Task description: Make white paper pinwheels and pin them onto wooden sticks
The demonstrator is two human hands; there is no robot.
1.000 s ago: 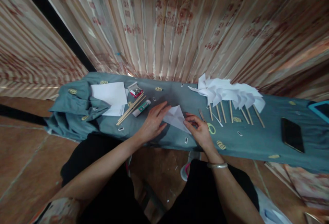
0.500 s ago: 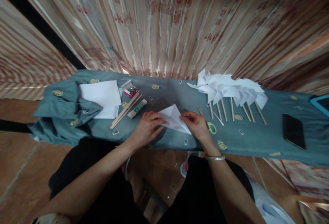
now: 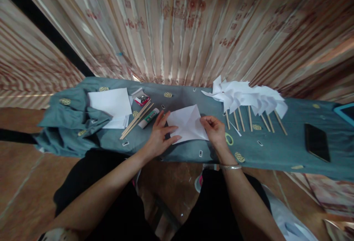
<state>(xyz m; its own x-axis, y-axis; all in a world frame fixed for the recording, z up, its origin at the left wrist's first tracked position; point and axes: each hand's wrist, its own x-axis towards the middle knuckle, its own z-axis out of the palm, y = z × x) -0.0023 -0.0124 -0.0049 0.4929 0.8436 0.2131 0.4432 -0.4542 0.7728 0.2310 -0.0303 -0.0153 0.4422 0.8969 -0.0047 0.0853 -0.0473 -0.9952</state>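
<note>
A creased white paper square (image 3: pixel 188 123) lies spread on the cloth-covered table in front of me. My left hand (image 3: pixel 160 134) has its fingers spread, with some fingertips resting on the paper's left part. The right edge of the same sheet is pinched between the thumb and fingers of my right hand (image 3: pixel 213 128). Just beyond my left hand lies a glue stick (image 3: pixel 148 118). Green-handled scissors (image 3: pixel 229 139) sit beside my right hand, partly hidden by it.
Several white paper pinwheels (image 3: pixel 249 93) on wooden sticks lie at the right. Leftward are loose wooden sticks (image 3: pixel 136 121), a small red box of pins (image 3: pixel 142 99) and stacked white paper (image 3: pixel 110 102). A phone (image 3: pixel 317 142) and a blue-edged device (image 3: pixel 345 112) lie far right.
The paper was folded into a triangle and is now opened out into a square. My left fingers have spread apart; my right hand still pinches the paper's edge.
</note>
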